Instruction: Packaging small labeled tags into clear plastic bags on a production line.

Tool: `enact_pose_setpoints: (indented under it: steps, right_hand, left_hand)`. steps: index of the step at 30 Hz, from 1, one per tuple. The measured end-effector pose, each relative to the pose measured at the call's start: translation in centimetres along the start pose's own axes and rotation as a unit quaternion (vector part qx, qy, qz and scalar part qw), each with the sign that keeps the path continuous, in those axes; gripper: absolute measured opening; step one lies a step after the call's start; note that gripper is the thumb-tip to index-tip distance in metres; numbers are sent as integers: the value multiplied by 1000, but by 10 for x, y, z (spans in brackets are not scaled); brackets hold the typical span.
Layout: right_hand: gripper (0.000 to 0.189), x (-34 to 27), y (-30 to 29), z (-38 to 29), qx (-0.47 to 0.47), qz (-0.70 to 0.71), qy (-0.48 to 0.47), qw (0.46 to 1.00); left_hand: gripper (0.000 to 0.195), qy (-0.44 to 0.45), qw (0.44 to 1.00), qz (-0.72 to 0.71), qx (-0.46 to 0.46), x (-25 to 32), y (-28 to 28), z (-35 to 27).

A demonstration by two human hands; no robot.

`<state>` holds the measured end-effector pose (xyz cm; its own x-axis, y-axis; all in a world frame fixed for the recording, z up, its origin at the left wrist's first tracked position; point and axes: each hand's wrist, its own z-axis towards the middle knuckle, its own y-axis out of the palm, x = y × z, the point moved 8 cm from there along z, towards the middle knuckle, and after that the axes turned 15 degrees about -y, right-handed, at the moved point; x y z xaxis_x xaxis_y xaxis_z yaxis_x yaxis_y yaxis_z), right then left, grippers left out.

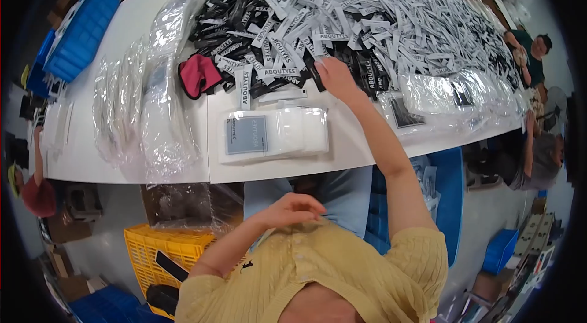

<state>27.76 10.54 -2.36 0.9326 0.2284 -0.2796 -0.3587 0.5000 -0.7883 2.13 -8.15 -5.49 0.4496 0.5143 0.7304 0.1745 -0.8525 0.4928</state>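
Observation:
My right hand reaches over the white table to the near edge of a large heap of black and white stick sachets. Its fingertips touch the heap beside a black sachet; whether they grip one is hidden. At my waist, my left hand hovers with loosely bent fingers and nothing visible in it. Between me and the heap lies a stack of clear plastic packs with a grey-blue printed panel. One white sachet points towards that stack, and another white sachet lies crosswise behind it.
A pink cloth item with black trim sits left of the heap. Rows of clear plastic bags cover the table further left. More clear packs lie right. Blue crates and a yellow crate stand nearby. Other people are around.

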Motion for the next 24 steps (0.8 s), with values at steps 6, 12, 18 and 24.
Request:
enact_pose_setpoints:
  steps: [6, 12, 18, 24]
  right_hand:
    - [24, 79, -96, -47, 9, -139, 159, 977]
    - [27, 107, -65, -58, -89, -159, 172, 968]
    - [46, 103, -54, -50, -148, -108, 260, 948]
    - [36, 131, -34, -46, -68, -74, 287, 953]
  left_hand:
    - [17, 28, 958, 129, 254, -32, -48, -38]
    - [18, 225, 847, 278, 393, 46, -43, -34]
    - [40, 313, 646, 510, 474, 103, -47, -46]
    - [55, 198, 600, 604, 485, 101, -91, -34]
